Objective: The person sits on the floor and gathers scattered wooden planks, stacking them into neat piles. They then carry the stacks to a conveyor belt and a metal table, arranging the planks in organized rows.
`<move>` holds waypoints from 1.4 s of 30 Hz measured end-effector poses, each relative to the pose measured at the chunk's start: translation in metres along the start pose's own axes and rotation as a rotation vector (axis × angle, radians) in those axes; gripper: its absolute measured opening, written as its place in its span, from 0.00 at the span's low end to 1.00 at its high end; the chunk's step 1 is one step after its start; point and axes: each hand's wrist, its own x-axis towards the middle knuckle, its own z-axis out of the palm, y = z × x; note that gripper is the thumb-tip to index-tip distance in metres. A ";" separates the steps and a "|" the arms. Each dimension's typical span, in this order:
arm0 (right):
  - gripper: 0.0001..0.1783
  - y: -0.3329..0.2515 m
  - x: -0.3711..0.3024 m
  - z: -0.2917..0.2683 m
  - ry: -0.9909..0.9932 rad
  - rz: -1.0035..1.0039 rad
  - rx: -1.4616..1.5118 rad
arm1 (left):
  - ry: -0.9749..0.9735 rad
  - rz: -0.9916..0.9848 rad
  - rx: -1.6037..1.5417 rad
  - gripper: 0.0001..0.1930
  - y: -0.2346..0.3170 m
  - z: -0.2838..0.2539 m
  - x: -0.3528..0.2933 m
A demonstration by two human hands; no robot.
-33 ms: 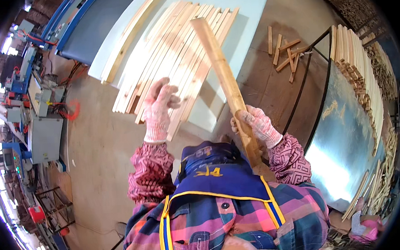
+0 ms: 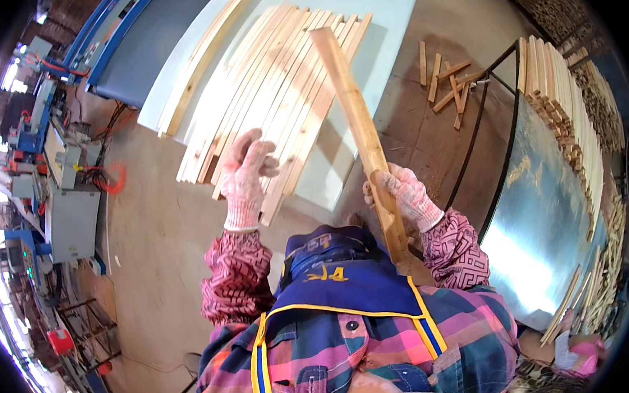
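Note:
A long wooden strip (image 2: 359, 125) slants up from my apron, held near its lower end by my gloved right hand (image 2: 404, 193). Its far end is raised in front of a row of pale wooden strips (image 2: 278, 76) laid side by side on the light table (image 2: 390, 19). My left hand (image 2: 247, 173), in a pinkish-white glove, hovers at the near ends of that row. Its fingers are loosely bent and apart, with nothing between them.
One separate wooden strip (image 2: 205, 63) lies at the table's left. Offcuts (image 2: 454, 87) are scattered on the floor at right. Beyond them, a metal-topped table (image 2: 536, 226) carries stacked strips (image 2: 557, 102). Machines with cables (image 2: 71, 218) stand on the left.
The far end of the held strip has shifted slightly right. My left hand has come down a little toward me.

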 end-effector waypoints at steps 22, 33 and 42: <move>0.37 -0.055 0.136 0.113 0.937 -0.008 -1.100 | 0.083 0.292 1.183 0.36 0.071 -0.232 0.169; 0.44 -0.041 0.199 0.140 0.987 -0.047 -1.170 | -0.366 0.102 1.242 0.41 0.056 -0.258 0.216; 0.31 -0.049 0.270 0.183 0.455 -0.158 -1.354 | -0.118 -0.138 1.241 0.33 0.096 -0.289 0.244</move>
